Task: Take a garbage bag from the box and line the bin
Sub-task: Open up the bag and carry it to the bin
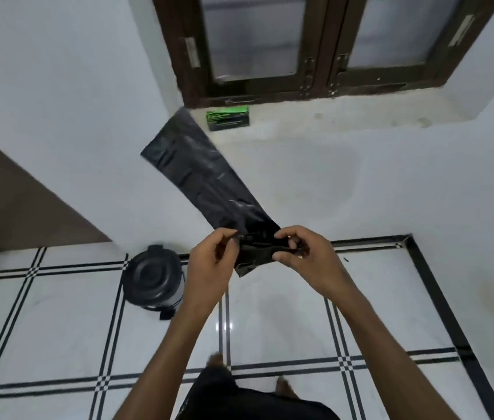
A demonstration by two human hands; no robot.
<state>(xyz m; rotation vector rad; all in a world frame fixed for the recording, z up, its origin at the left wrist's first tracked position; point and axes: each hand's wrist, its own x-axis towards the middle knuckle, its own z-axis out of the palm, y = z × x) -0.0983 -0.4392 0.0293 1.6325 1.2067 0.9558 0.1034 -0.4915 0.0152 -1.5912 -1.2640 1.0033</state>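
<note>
My left grip (214, 256) and right grip (295, 248) both pinch one end of the black garbage bag (206, 180), fingers curled onto the plastic, while its long flat length stretches away toward the window ledge (330, 122). The closed bin (156, 277) stands on the tiled floor (57, 313) just left of my left wrist. The green box (228, 117) sits on the ledge.

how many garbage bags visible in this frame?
1. A black garbage bag, still flat, is pinched at its near end by the left hand and right hand. The green box on the sill may hold more.
</note>
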